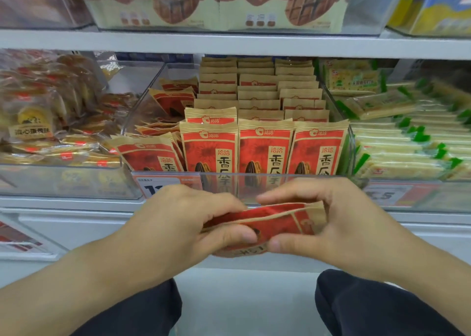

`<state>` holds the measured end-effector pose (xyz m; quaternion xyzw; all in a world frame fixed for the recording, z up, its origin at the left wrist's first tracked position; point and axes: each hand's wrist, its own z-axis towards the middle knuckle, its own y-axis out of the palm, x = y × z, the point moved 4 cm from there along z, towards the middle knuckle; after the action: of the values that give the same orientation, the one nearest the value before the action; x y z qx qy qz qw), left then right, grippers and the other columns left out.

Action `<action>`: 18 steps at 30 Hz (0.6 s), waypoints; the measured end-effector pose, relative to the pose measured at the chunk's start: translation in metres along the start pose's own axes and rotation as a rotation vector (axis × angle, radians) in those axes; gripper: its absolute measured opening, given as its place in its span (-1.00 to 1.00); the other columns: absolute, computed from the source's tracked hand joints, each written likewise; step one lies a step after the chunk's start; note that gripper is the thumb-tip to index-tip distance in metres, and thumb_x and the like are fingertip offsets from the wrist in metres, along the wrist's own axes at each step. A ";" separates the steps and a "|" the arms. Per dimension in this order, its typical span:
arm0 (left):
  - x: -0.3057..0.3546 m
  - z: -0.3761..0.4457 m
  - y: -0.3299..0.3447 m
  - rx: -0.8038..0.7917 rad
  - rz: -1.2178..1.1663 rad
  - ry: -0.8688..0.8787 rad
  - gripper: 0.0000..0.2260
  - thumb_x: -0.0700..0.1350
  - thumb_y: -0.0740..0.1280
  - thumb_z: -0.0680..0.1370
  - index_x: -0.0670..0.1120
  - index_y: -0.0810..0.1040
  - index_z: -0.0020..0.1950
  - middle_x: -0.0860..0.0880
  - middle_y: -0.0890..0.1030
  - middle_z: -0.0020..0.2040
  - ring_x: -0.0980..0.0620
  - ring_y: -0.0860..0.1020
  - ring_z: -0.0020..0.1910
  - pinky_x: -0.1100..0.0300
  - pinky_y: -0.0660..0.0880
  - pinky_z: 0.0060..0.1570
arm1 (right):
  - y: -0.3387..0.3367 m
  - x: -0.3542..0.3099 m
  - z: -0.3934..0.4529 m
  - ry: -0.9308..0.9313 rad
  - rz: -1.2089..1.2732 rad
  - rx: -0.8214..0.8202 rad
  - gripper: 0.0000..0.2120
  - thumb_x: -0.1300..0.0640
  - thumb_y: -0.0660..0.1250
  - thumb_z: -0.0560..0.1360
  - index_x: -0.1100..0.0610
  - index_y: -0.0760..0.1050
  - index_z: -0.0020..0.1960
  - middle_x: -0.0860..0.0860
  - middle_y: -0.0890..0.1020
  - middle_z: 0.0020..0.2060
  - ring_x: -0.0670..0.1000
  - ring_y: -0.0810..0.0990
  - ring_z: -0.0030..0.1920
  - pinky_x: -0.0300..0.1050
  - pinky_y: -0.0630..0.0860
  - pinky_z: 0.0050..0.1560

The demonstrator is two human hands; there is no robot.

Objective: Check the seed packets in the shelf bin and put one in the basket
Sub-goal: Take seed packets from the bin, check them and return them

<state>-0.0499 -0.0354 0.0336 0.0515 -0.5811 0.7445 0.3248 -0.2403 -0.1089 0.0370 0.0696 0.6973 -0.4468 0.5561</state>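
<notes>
Two bare hands (pixel 178 223) (pixel 331 223), one red-and-tan paper seed packet (pixel 275 221) held, three upright packet rows (pixel 265 106) in one clear plastic bin (pixel 351 136).

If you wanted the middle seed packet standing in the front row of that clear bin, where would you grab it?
Pinch the crimped top edge of the middle front packet, coming from above. It stands upright with neighbours pressed against both sides, and the bin's clear front wall covers its lower part, so only the top strip is free. Both hands are busy: the left hand and right hand hold another packet.
</notes>
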 end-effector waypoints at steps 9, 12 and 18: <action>0.020 -0.002 -0.055 0.550 0.178 0.196 -0.66 0.04 0.32 0.60 -0.22 0.63 0.16 -0.02 0.64 0.12 0.06 0.60 0.14 0.23 0.50 0.20 | 0.007 -0.032 -0.009 -0.626 -0.223 0.416 -0.58 0.29 0.50 0.46 0.16 0.56 0.30 -0.04 0.66 0.24 -0.07 0.65 0.26 -0.12 0.59 0.26; 0.008 -0.006 -0.075 0.770 0.208 0.076 -0.71 -0.13 0.25 0.60 -0.31 0.55 0.19 -0.10 0.54 0.16 -0.04 0.50 0.18 0.16 0.40 0.24 | -0.001 -0.052 -0.005 -0.829 -0.473 0.568 -0.56 0.23 0.49 0.50 0.24 0.48 0.33 0.13 0.57 0.32 0.10 0.60 0.34 0.04 0.57 0.32; -0.054 -0.005 -0.073 0.422 0.354 -0.390 -0.52 0.17 0.12 0.59 -0.14 0.57 0.26 -0.08 0.58 0.17 -0.09 0.45 0.26 -0.03 0.39 0.28 | 0.008 -0.070 0.039 -0.871 -0.728 0.522 -0.64 0.12 0.43 0.58 0.22 0.56 0.33 0.18 0.60 0.31 0.19 0.57 0.36 0.21 0.60 0.23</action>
<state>0.0334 -0.0453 0.0680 0.1574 -0.4651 0.8694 0.0551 -0.1819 -0.1032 0.0919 -0.2275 0.2534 -0.7506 0.5663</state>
